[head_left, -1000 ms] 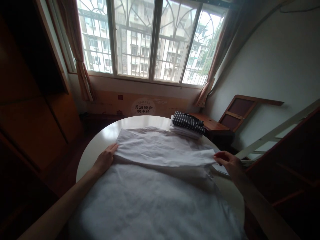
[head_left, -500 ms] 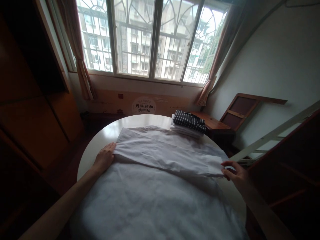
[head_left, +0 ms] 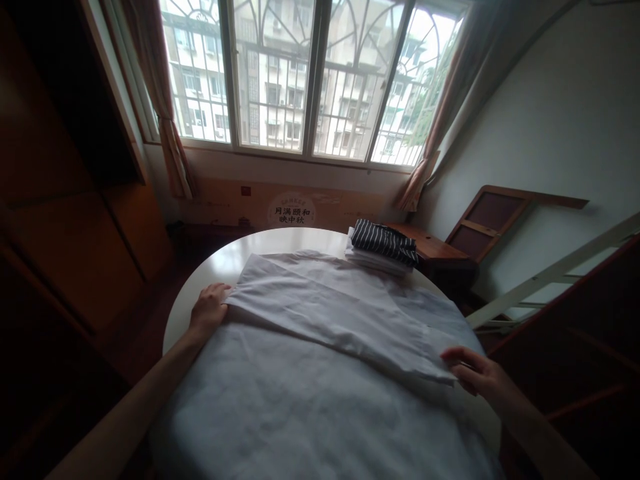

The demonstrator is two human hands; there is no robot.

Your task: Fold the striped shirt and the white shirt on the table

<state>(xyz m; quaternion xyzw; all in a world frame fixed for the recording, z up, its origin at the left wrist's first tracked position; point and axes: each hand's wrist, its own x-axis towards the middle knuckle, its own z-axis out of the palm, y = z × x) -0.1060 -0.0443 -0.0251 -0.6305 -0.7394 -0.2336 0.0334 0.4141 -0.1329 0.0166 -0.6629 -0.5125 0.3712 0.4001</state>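
A white long-sleeved shirt (head_left: 300,387) lies spread over the round white table (head_left: 213,263), its near part hanging toward me. One sleeve (head_left: 340,320) is laid across it from left to right. At the left end of this fold, my left hand (head_left: 209,309) is closed on the cloth's edge with curled fingers. My right hand (head_left: 475,373) pinches the sleeve at its cuff end on the right. The fingertips of that hand are partly hidden by the cloth and slightly blurred.
Folded clothes, a black-and-white striped piece (head_left: 384,243) on top of white ones, lie at the table's far right edge. Behind stands a wooden desk (head_left: 433,243). A pale ladder (head_left: 540,297) leans at the right. Wooden cabinets (head_left: 135,233) stand left, below a barred window.
My right hand has drawn the cuff end of the sleeve toward me, so the sleeve slants lower on the right. My left hand stays at the fold's left end. The view has shifted slightly.
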